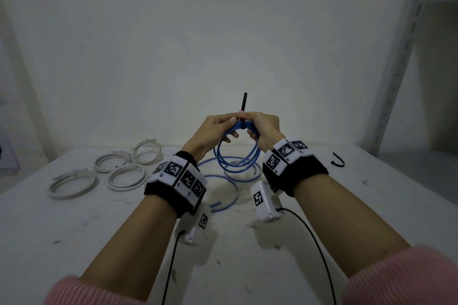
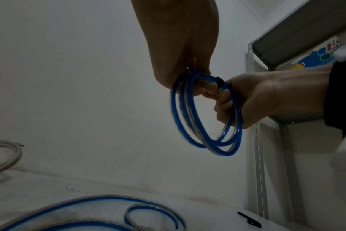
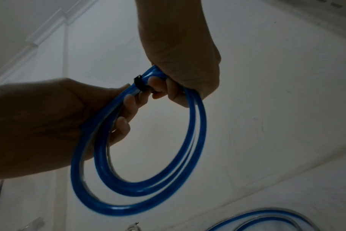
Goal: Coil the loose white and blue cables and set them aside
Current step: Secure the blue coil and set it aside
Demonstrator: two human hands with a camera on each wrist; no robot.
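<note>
White table point(image 1: 347, 205) carries four white cable coils point(image 1: 119, 171) at left and loose blue cable point(image 1: 223, 190) mid, above which left hand point(image 1: 213, 131) and right hand point(image 1: 265, 129) both grip the blue coil point(image 1: 238, 156) at its black tie point(image 1: 244, 111).

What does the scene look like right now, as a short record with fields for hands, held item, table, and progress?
left hand: grips the top of the blue coil
right hand: grips the same coil beside the black tie
tie: wrapped round the coil, tail pointing up
table: four white coils at left, loose blue cable in the middle, spare black tie at right
progress: blue cables not finished
</note>
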